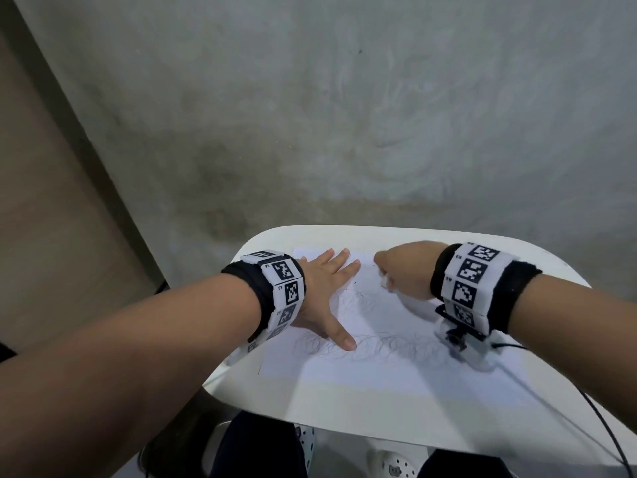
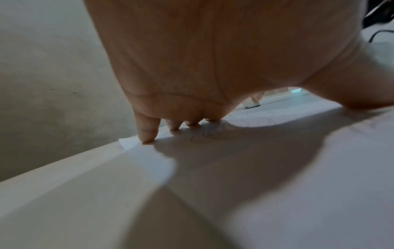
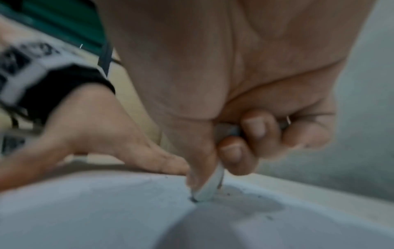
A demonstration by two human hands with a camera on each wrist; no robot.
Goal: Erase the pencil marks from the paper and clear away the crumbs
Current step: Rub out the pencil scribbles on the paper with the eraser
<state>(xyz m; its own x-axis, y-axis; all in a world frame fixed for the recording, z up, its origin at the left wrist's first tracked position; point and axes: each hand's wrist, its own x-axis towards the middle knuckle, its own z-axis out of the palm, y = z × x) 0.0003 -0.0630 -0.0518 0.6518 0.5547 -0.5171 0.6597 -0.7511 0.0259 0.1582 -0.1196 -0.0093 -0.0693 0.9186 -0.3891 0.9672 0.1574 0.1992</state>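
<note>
A white sheet of paper [image 1: 379,360] with looping pencil scribbles [image 1: 375,343] lies on a small white table [image 1: 344,422]. My left hand [image 1: 327,291] lies flat on the paper's far left part, fingers spread and thumb out; its fingertips [image 2: 147,138] press near the sheet's corner. My right hand [image 1: 403,270] pinches a white eraser [image 3: 210,185] between thumb and curled fingers, its tip down on the paper. Dark crumbs [image 3: 243,192] lie scattered on the sheet around the eraser tip.
The table's rounded far edge [image 1: 379,229] borders a grey concrete floor [image 1: 344,115]. A black cable [image 1: 603,426] runs from the right wrist camera over the table's right side. My legs and shoes [image 1: 396,467] show below the near edge.
</note>
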